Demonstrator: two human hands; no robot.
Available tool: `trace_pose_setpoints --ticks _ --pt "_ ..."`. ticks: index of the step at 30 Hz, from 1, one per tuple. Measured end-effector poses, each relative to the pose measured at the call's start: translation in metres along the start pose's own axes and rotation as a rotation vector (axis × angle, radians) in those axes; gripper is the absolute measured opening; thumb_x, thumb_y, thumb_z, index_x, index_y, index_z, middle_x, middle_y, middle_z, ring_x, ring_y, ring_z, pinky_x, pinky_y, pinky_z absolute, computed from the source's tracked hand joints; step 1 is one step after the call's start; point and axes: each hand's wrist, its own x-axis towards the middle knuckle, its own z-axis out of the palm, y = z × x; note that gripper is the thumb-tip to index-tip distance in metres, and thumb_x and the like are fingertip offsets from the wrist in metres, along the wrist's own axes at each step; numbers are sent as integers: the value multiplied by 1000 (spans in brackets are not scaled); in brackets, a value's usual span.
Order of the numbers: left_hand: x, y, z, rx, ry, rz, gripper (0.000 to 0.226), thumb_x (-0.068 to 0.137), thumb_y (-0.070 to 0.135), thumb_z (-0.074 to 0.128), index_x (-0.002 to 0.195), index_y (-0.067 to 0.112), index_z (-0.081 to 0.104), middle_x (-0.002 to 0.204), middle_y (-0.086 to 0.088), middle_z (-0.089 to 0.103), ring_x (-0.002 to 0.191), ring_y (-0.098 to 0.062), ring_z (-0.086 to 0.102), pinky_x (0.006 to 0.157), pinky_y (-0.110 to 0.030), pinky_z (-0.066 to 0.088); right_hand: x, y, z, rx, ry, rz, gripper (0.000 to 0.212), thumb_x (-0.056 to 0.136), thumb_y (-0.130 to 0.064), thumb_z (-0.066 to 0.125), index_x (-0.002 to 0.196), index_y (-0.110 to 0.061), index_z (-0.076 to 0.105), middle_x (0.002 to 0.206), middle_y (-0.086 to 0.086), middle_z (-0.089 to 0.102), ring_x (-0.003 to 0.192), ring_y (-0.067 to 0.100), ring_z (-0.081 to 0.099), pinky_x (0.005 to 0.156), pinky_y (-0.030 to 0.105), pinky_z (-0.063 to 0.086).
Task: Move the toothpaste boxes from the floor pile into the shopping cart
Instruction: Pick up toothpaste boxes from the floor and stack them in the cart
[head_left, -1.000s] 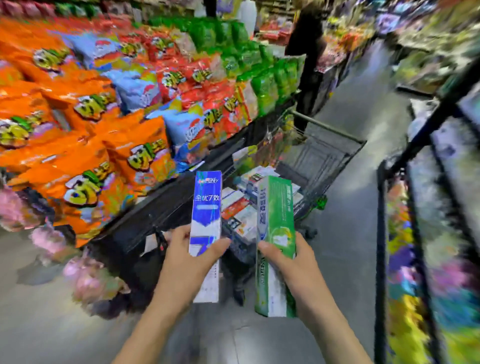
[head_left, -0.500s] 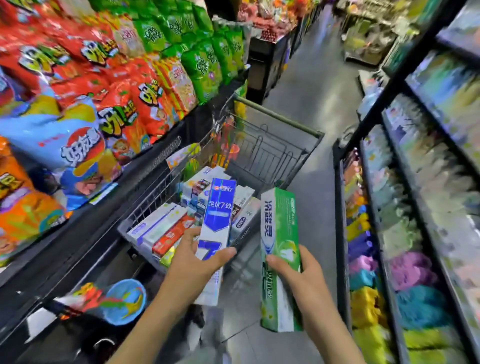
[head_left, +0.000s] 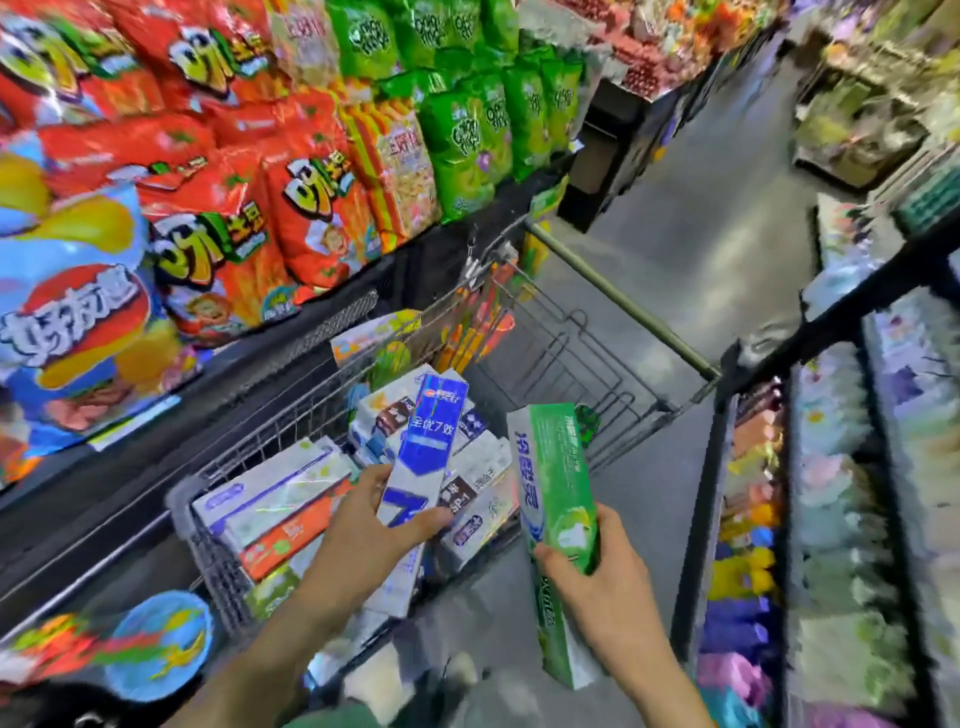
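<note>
Toothpaste boxes are held one in each hand, at the lower centre of the frame, over the near end of the shopping cart (head_left: 613, 312). The blue box (head_left: 423, 467) is gripped by the left hand (head_left: 374, 525) near its lower half: the thumb is laid across the printed front, the other fingers are curled behind it, and the top end is tilted forward over the cart. It seems to be held this way so that it can be let down lengthwise onto the boxes already lying there (head_left: 280, 499), which fill the near half of the basket in a loose heap.

The green box (head_left: 553, 499) is pinched by the right hand (head_left: 608, 577) around its middle, thumb on the left edge and fingers wrapped over the right side; its lower end hangs past the palm, toward the floor. It is kept upright and just to the right of the cart's rim, outside the basket, probably waiting its turn.

Snack bags (head_left: 291, 197) are stacked on the shelf at upper left, beside the cart. The floor pile is not in view.
</note>
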Motion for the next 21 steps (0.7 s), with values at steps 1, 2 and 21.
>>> trace_pose_setpoints --ticks 1,2,21 --pt "9 -3 3 -4 31 -6 42 77 24 85 107 28 57 90 16 73 75 7 66 61 -8 45 19 4 -2 -37 -39 -46 32 78 -38 77 98 -36 53 92 -14 66 85 -8 58 68 14 42" --pt "17 -5 6 -10 66 -15 42 78 23 85 109 27 57 90 17 73 74 7 66 60 -7 45 39 9 -3 -89 -84 -108 33 74 -43 73 99 -35 53 96 -13 62 88 -7 56 71 13 42" --pt "10 -59 79 321 641 -346 59 78 39 84 129 30 57 95 24 66 77 16 60 66 -4 44 317 101 77 -1036 -1092 -975 71 70 -26 64 140 -23 51 134 5 56 119 32 51 99 42 44"
